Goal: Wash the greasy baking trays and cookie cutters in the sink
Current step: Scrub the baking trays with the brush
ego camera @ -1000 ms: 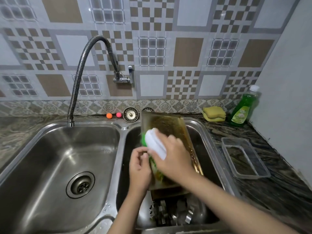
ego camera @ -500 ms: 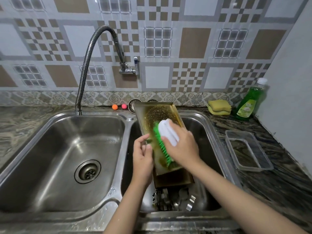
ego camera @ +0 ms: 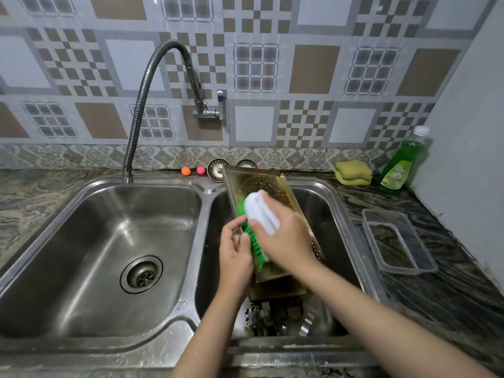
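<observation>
A gold, greasy baking tray leans tilted over the right sink basin, its far end propped on the rim. My left hand grips the tray's left edge. My right hand holds a scrub brush with a white back and green bristles, pressed on the tray's inner face. A second gold tray lies beneath the first. Several metal cookie cutters sit at the bottom of the basin near the front.
The left basin holds only its drain, with a flexible faucet arching above. On the right counter stand a clear plastic container, yellow sponges and a green dish-soap bottle. Two small balls and sink strainers lie behind the sink.
The brush has slid up and down along the tray in my right hand. My left hand kept its hold on the tray's edge. The camera view shifted slightly.
</observation>
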The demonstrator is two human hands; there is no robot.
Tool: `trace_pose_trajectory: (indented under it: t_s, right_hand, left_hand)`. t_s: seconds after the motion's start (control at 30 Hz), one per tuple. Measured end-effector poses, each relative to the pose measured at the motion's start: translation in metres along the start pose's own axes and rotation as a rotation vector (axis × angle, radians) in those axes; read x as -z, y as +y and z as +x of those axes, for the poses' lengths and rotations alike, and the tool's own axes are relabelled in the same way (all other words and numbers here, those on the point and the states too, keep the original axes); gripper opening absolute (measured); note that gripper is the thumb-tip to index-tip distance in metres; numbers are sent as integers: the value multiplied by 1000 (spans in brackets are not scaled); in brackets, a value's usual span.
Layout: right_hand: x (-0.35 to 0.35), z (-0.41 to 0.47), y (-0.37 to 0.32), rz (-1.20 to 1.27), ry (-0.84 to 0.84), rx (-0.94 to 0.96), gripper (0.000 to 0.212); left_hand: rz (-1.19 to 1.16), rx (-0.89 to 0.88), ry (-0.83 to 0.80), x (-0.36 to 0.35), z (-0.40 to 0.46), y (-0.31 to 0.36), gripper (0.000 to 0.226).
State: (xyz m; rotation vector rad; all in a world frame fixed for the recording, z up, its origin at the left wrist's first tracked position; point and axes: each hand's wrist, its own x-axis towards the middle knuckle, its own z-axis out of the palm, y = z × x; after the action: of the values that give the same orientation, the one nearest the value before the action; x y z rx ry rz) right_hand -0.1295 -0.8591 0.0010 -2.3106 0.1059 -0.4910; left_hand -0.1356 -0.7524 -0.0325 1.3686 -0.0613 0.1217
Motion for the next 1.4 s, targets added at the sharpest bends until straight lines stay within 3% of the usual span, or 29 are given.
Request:
trace_pose_trajectory:
  t_s: [0.1, 0.23, 0.4, 0.47, 0.67, 0.87, 1.03, 1.13, 1.27, 1.4]
  right_hand:
    - [-3, -17, 13, 21, -42, 58, 70]
    - [8, 12, 36, -82, 50, -112, 66]
    - [-7, -36, 8, 63, 8, 97, 68]
    - [-2, -21, 30, 5, 44, 62, 68]
    - [28, 78, 45, 91, 169, -161, 60]
    - [-5, 26, 52, 229, 103, -114, 58]
    - [3, 61, 56, 299, 242, -184, 57]
    - [15, 81, 55, 245, 249, -207, 57]
    - [-9, 31, 60, 180, 130, -133, 59]
    - [1, 33, 74, -90, 135, -156, 58]
  left_hand:
    - [-4, 25, 85, 10, 6, 2, 34]
    - [32, -34, 61, 8, -4, 3, 32]
    - [12, -28, 113, 11, 4, 5, 33]
    - [79, -62, 125, 17, 3, 7, 34]
    - [218, -240, -32, 9, -19, 17, 23]
    - [301, -331, 68, 21, 20, 26, 25]
    - [354, -360, -58, 14, 13, 23, 25]
    - [311, -355, -80, 7, 7, 21, 25]
    - [258, -301, 9, 14, 28, 21, 24]
    - [274, -285, -37, 17, 27, 19, 22]
